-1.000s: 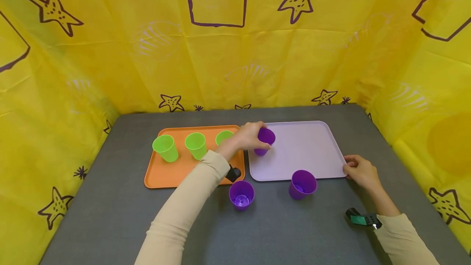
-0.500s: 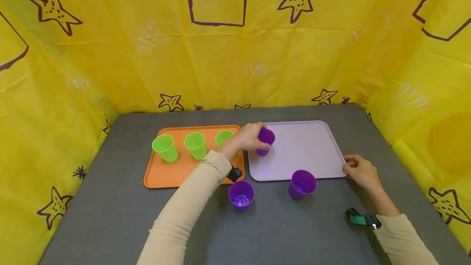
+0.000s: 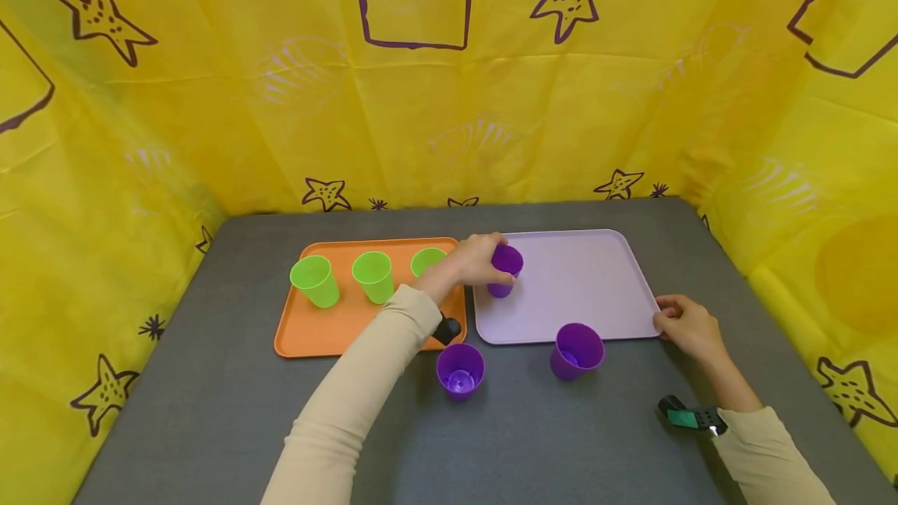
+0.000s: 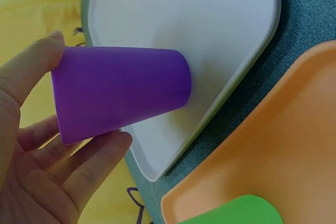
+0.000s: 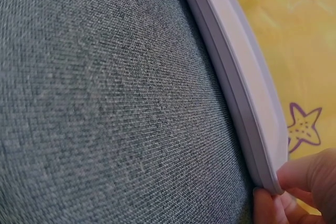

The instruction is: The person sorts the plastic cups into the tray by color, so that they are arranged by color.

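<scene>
My left hand (image 3: 475, 259) holds a purple cup (image 3: 508, 258) near its rim, over the left end of the lavender tray (image 3: 582, 287). In the left wrist view the thumb lies on one side of that cup (image 4: 123, 90) and the fingers on the other, its base close over the tray (image 4: 210, 19). At the tray's near right corner, my right hand (image 3: 691, 327) pinches the edge between thumb and fingers; the right wrist view shows this grip on the tray's rim (image 5: 244, 93) up close. Two more purple cups stand in front, one at centre (image 3: 460, 374), one by the tray's front edge (image 3: 577, 352).
Left of the lavender tray lies an orange tray (image 3: 319, 337) bearing green cups at left (image 3: 316, 284), middle (image 3: 374, 279) and right (image 3: 426, 259), the last partly hidden by my left arm. The grey table (image 3: 519, 443) is enclosed by a patterned yellow cloth (image 3: 421, 123).
The purple cup in my left hand has tilted very slightly. Otherwise both hands, the trays and the other cups stay where they were.
</scene>
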`<action>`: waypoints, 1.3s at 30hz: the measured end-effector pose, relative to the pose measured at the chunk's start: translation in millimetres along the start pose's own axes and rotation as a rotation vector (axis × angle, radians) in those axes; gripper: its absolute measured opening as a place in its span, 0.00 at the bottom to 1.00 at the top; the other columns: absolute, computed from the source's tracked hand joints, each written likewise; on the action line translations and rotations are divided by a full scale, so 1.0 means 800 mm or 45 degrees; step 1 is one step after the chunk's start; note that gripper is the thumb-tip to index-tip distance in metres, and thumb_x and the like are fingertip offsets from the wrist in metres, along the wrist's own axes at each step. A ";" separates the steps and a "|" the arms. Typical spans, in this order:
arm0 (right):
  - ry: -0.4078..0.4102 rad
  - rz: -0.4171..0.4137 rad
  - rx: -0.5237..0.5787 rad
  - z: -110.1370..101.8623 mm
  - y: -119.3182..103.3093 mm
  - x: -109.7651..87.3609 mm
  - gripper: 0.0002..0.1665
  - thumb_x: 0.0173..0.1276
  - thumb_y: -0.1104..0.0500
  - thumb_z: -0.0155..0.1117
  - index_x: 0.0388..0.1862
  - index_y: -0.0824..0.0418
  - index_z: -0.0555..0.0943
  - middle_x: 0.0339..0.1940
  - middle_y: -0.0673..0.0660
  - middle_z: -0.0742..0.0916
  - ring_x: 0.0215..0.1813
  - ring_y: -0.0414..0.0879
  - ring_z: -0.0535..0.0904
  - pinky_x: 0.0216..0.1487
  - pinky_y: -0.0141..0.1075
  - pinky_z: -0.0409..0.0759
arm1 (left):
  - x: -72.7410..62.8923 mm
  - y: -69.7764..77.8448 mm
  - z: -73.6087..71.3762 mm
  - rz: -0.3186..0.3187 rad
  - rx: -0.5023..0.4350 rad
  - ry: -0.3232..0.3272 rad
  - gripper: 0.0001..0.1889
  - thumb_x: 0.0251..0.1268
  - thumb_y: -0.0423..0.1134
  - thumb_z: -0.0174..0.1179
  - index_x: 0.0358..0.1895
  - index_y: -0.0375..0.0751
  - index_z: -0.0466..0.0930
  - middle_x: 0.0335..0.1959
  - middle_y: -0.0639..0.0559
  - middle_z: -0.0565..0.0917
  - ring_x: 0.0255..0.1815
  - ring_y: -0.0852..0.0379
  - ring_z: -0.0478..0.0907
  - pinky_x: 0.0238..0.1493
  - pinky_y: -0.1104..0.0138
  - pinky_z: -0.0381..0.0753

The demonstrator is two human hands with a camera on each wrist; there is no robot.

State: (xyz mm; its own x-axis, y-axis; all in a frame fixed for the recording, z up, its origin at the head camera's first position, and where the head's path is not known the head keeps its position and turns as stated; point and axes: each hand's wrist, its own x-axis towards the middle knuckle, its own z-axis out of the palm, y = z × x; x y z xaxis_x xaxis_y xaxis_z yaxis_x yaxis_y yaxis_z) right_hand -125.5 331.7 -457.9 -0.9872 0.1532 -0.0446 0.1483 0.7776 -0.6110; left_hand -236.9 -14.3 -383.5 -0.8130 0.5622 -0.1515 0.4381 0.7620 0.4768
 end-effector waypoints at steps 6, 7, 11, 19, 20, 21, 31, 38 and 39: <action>-0.008 -0.006 0.005 -0.002 -0.001 0.000 0.23 0.59 0.61 0.53 0.51 0.73 0.72 0.32 0.64 0.83 0.22 0.41 0.78 0.25 0.29 0.76 | 0.001 0.000 -0.001 0.006 0.012 -0.023 0.39 0.50 0.51 0.66 0.64 0.37 0.64 0.54 0.46 0.76 0.50 0.53 0.75 0.50 0.67 0.77; -0.011 -0.006 0.007 -0.002 -0.001 0.000 0.23 0.59 0.61 0.53 0.51 0.73 0.72 0.32 0.64 0.83 0.22 0.42 0.78 0.25 0.29 0.76 | 0.001 0.000 -0.002 0.008 0.014 -0.032 0.39 0.50 0.52 0.66 0.65 0.37 0.63 0.55 0.45 0.76 0.52 0.53 0.75 0.51 0.66 0.77; -0.023 0.002 0.012 0.000 0.000 -0.001 0.23 0.60 0.61 0.53 0.52 0.73 0.72 0.33 0.64 0.83 0.23 0.42 0.78 0.25 0.29 0.76 | -0.001 -0.001 -0.005 0.012 0.016 -0.053 0.42 0.51 0.54 0.65 0.67 0.38 0.59 0.60 0.45 0.72 0.57 0.51 0.71 0.56 0.64 0.74; -0.033 0.002 0.017 0.001 0.001 -0.001 0.23 0.60 0.61 0.54 0.52 0.74 0.72 0.33 0.65 0.83 0.23 0.43 0.79 0.24 0.29 0.77 | -0.012 0.003 -0.021 0.050 -0.018 0.007 0.42 0.51 0.56 0.64 0.68 0.42 0.59 0.65 0.48 0.68 0.65 0.49 0.64 0.65 0.54 0.64; -0.037 0.001 0.014 0.001 0.001 -0.001 0.23 0.60 0.61 0.54 0.52 0.74 0.71 0.33 0.65 0.83 0.23 0.43 0.79 0.24 0.29 0.77 | -0.015 0.004 -0.024 0.060 -0.025 0.011 0.42 0.51 0.56 0.63 0.68 0.42 0.59 0.65 0.48 0.68 0.65 0.49 0.64 0.65 0.54 0.64; -0.038 0.001 0.015 0.001 0.001 -0.002 0.23 0.60 0.61 0.54 0.52 0.74 0.71 0.33 0.65 0.83 0.23 0.43 0.79 0.25 0.29 0.77 | -0.018 0.006 -0.026 0.071 -0.036 0.016 0.42 0.51 0.56 0.64 0.68 0.42 0.59 0.65 0.49 0.69 0.65 0.50 0.64 0.65 0.54 0.65; -0.026 -0.017 0.006 0.000 0.001 -0.003 0.23 0.60 0.61 0.54 0.52 0.75 0.72 0.33 0.65 0.82 0.23 0.42 0.77 0.25 0.29 0.76 | -0.056 0.017 -0.048 0.194 -0.048 0.085 0.38 0.50 0.56 0.64 0.66 0.47 0.64 0.62 0.52 0.72 0.61 0.55 0.68 0.63 0.54 0.65; -0.031 -0.002 0.006 0.001 0.002 -0.003 0.24 0.60 0.60 0.54 0.52 0.74 0.72 0.33 0.64 0.82 0.23 0.41 0.77 0.24 0.29 0.75 | -0.093 0.014 -0.050 0.303 -0.100 0.078 0.37 0.51 0.54 0.65 0.65 0.47 0.65 0.61 0.51 0.71 0.61 0.56 0.68 0.60 0.61 0.71; -0.033 -0.001 0.005 0.001 0.002 -0.003 0.24 0.60 0.60 0.54 0.52 0.74 0.72 0.33 0.64 0.82 0.23 0.41 0.77 0.25 0.29 0.75 | -0.099 0.013 -0.049 0.324 -0.119 0.079 0.37 0.51 0.53 0.65 0.65 0.46 0.65 0.61 0.50 0.72 0.61 0.56 0.69 0.60 0.61 0.71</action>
State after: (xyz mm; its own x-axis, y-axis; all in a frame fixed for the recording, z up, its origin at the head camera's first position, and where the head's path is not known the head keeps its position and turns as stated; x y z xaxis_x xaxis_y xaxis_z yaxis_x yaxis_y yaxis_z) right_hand -123.0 332.1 -459.5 -0.9885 0.1370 -0.0645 0.1475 0.7755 -0.6139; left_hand -182.9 -63.6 -332.4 -0.7049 0.7085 0.0353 0.5959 0.5644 0.5713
